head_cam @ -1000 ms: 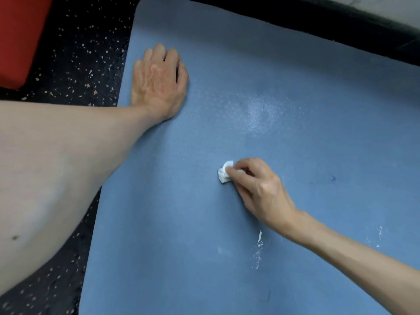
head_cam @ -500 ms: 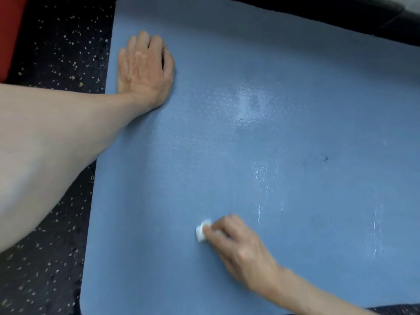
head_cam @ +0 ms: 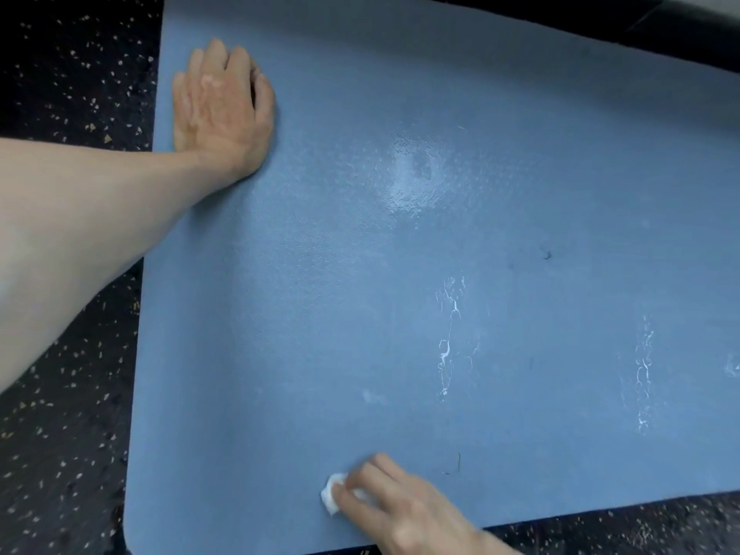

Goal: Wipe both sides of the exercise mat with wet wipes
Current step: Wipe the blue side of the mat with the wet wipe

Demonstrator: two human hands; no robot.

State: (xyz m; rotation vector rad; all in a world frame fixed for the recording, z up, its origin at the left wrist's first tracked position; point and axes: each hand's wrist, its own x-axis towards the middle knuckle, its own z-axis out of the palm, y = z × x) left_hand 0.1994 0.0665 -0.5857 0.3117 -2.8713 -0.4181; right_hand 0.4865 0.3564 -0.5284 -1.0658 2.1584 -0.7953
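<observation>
A blue exercise mat [head_cam: 320, 294] lies flat on the floor and fills most of the view. Wet streaks and a shiny damp patch show on its surface. My left hand [head_cam: 222, 110] rests flat on the mat near its far left corner, fingers straight. My right hand [head_cam: 400, 510] is at the mat's near edge and pinches a small wadded white wet wipe [head_cam: 332, 494] against the mat. Most of the wipe is hidden under my fingers.
Black speckled rubber floor [head_cam: 68, 454] surrounds the mat on the left and along the near edge. A dark strip runs behind the mat's far edge at the top right.
My right hand has dragged the wipe from the middle of the mat toward me, down to the near edge. The left hand stays planted in the same place.
</observation>
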